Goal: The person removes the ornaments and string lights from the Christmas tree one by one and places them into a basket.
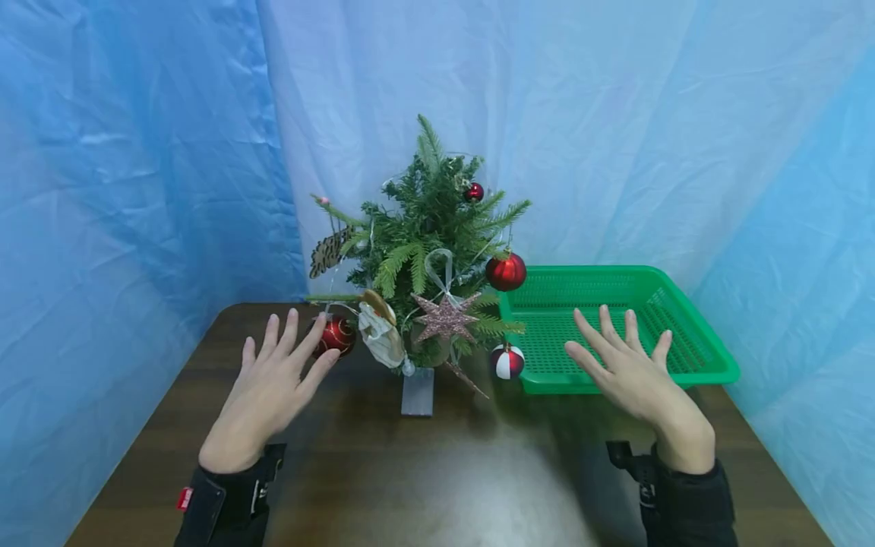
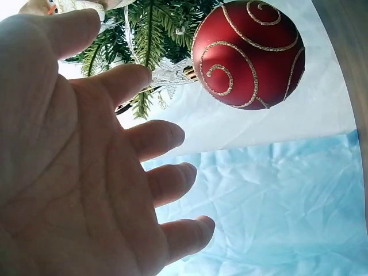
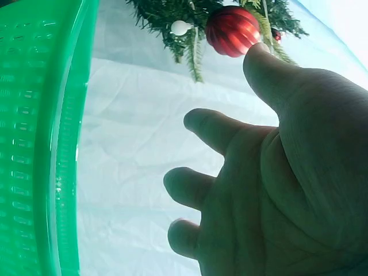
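A small Christmas tree (image 1: 427, 220) hung with ornaments stands mid-table. My left hand (image 1: 270, 391) is spread with straight fingers at the tree's left, holding nothing. Its thumb and index finger overlap a red bauble with gold swirls (image 1: 336, 336) in the head view; the left wrist view shows that bauble (image 2: 250, 54) apart from the fingers. On the other side my right hand (image 1: 632, 372), also spread and holding nothing, is over the front of a green plastic basket (image 1: 711, 365). A ribbed red bauble (image 1: 506, 271) and a red-and-white bauble (image 1: 507, 362) hang at the tree's right.
A pink glitter star (image 1: 446, 317) hangs at the tree's front, beside a white cloth-like ornament (image 1: 380, 338). A wooden cut-out ornament (image 1: 328, 252) hangs at left. The tree's grey foot (image 1: 418, 392) rests on the dark wooden table (image 1: 437, 471). Blue and white curtains (image 1: 581, 129) enclose the table.
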The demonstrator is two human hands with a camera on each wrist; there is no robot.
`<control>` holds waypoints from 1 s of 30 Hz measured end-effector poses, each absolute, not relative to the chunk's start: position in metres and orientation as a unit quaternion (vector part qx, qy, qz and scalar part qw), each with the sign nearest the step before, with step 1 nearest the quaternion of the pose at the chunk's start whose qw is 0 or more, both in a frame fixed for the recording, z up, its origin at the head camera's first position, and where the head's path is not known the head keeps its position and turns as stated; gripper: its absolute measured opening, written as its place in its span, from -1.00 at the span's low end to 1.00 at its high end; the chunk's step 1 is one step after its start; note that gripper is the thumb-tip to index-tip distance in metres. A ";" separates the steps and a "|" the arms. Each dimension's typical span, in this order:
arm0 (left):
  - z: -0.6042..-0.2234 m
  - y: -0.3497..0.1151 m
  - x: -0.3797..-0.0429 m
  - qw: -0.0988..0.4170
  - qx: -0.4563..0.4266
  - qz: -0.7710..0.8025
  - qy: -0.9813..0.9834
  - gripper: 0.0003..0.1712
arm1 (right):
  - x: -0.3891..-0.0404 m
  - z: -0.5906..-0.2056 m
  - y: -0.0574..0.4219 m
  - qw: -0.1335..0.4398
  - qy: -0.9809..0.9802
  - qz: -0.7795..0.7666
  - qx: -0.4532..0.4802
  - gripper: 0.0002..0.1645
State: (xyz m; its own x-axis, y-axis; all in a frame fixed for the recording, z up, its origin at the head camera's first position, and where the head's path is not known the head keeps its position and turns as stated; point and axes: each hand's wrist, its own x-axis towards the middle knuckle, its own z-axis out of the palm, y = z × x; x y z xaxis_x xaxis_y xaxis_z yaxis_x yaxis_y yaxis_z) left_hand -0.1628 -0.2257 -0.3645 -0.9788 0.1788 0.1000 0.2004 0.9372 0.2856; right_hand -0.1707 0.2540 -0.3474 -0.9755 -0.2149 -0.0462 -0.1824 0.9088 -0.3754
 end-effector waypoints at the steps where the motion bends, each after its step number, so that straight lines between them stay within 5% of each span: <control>1: -0.364 -0.226 -0.163 0.037 -0.097 -0.150 -0.983 -0.13 | -0.171 -0.347 0.254 0.043 0.976 -0.188 -0.102 -0.09; 19: -0.344 -0.212 -0.154 0.111 -0.144 -0.128 -0.975 -0.16 | -0.172 -0.339 0.244 -0.013 0.968 -0.199 -0.154 -0.15; 27: -0.329 -0.175 -0.146 0.363 -0.318 -0.175 -0.858 -0.32 | -0.182 -0.339 0.241 -0.031 0.935 -0.297 -0.190 -0.23; 30: -0.322 -0.151 -0.146 0.420 -0.382 -0.223 -0.793 -0.44 | -0.183 -0.343 0.239 -0.071 0.919 -0.333 -0.201 -0.30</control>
State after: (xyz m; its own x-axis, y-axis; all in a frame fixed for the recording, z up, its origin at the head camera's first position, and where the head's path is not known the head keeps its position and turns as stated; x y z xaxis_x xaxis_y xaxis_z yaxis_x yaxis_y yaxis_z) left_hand -0.1464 -0.1508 -0.3225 -0.3566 0.4175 0.8358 0.7923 0.6092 0.0338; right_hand -0.1832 0.2386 -0.3426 -0.9092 -0.3211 0.2649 -0.4163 0.6980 -0.5827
